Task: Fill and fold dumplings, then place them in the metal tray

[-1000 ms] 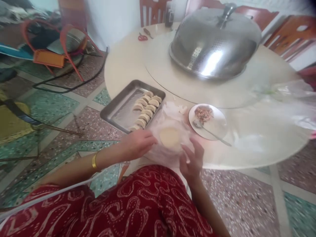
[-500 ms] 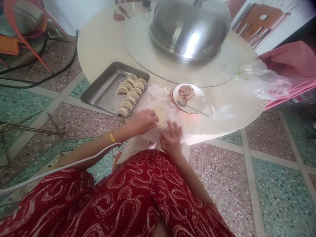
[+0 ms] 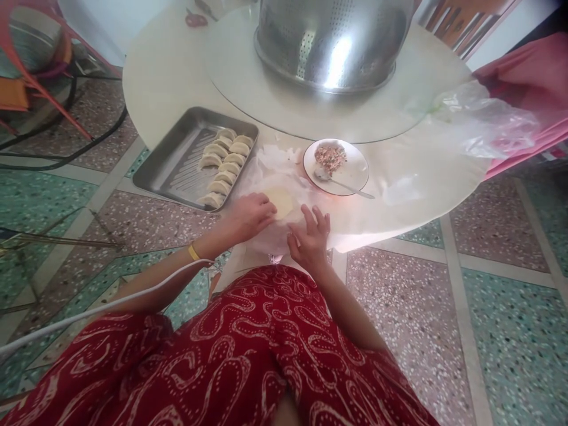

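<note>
A round, pale yellow dumpling wrapper (image 3: 282,203) lies on a thin whitish sheet (image 3: 266,238) near the table edge. The curled fingers of my left hand (image 3: 252,218) pinch its left side. To the lower right of the wrapper, my right hand (image 3: 310,241) rests on the sheet with fingers apart, holding nothing. Beyond it, a white plate (image 3: 355,168) carries minced filling (image 3: 331,156) and a metal spoon (image 3: 350,188). On my left, a grey metal tray (image 3: 171,160) holds several folded dumplings (image 3: 226,167) along its right side.
A large perforated metal dome cover (image 3: 306,53) stands on the glass turntable (image 3: 239,77) at the back. Crumpled clear plastic (image 3: 483,121) lies at the right by pink cloth (image 3: 528,77). A white cord (image 3: 110,305) crosses my left forearm. Red scissors-like handles (image 3: 196,19) lie at far left.
The camera view has shifted slightly, so the tray, plate and cover appear a bit farther left and higher. More of the wrapper shows between my hands; both hands keep nearly the same pose.
</note>
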### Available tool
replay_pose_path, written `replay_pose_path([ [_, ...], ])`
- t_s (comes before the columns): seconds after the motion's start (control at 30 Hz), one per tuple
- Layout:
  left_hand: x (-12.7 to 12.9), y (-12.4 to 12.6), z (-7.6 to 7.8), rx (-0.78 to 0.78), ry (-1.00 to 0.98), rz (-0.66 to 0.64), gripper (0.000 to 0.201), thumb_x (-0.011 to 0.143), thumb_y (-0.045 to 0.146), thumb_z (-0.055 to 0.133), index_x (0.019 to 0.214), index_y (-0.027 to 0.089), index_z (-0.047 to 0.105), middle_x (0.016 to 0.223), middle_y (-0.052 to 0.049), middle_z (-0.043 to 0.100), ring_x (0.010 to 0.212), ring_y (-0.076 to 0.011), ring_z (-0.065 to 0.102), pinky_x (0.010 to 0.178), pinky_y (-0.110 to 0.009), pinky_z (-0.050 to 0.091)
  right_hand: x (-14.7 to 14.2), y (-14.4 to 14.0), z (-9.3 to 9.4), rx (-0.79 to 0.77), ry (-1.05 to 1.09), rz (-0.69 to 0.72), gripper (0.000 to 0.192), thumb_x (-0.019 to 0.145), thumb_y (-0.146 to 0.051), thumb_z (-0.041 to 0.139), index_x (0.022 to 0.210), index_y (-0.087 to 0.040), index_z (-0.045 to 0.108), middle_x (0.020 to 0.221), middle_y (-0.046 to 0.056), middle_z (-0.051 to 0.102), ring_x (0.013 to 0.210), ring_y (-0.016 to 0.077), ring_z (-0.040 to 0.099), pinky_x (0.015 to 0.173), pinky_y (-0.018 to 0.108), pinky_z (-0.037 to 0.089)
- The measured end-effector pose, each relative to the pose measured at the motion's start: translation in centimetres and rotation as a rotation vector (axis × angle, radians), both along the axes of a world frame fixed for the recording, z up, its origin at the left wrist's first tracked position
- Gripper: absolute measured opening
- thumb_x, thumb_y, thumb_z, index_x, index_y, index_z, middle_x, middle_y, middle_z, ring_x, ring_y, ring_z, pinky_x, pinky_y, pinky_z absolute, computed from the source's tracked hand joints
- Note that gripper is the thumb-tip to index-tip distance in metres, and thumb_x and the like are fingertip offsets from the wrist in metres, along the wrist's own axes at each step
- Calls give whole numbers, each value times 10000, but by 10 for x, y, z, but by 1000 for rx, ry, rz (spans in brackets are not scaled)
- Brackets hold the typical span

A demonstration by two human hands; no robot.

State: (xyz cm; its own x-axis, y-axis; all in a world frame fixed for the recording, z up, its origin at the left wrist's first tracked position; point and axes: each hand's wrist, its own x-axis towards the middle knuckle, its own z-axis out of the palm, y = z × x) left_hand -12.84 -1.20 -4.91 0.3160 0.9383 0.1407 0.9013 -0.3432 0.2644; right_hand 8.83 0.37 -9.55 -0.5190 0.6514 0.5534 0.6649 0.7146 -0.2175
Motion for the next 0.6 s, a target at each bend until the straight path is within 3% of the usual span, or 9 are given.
replay_pose_path([
  [0.13,-1,3,1,27,61,-23,246,964,260,512,825,147,680,872,-85,622,825,-201,555,742,-326,401,-8,7,0,10,-4,6,172,882,-288,553,979,-258,692,1393,82,577,1421,286,351,1172,558,231],
  [0.3,-1,3,2,41,78,-29,235,970,257,500,879,147,687,912,-94,648,837,-213,563,751,-342,409,-12,6,-2,-37,-54,47,203,903,-296,562,1055,-282,695,1440,73,541,1438,290,324,1176,568,196],
  [0.47,-1,14,5,20,17,10,289,988,201,413,903,119,676,915,-115,662,873,-218,590,795,-341,444,-7,6,-5,18,8,73,134,903,-252,576,923,-276,707,1404,62,581,1448,273,310,1180,545,190],
  [0.6,5,31,10,-46,129,95,287,975,234,431,976,106,688,933,-145,662,895,-251,601,785,-368,446,3,3,-1,-5,-12,69,154,898,-223,568,798,-255,680,1405,36,589,1444,267,329,1197,535,164],
])
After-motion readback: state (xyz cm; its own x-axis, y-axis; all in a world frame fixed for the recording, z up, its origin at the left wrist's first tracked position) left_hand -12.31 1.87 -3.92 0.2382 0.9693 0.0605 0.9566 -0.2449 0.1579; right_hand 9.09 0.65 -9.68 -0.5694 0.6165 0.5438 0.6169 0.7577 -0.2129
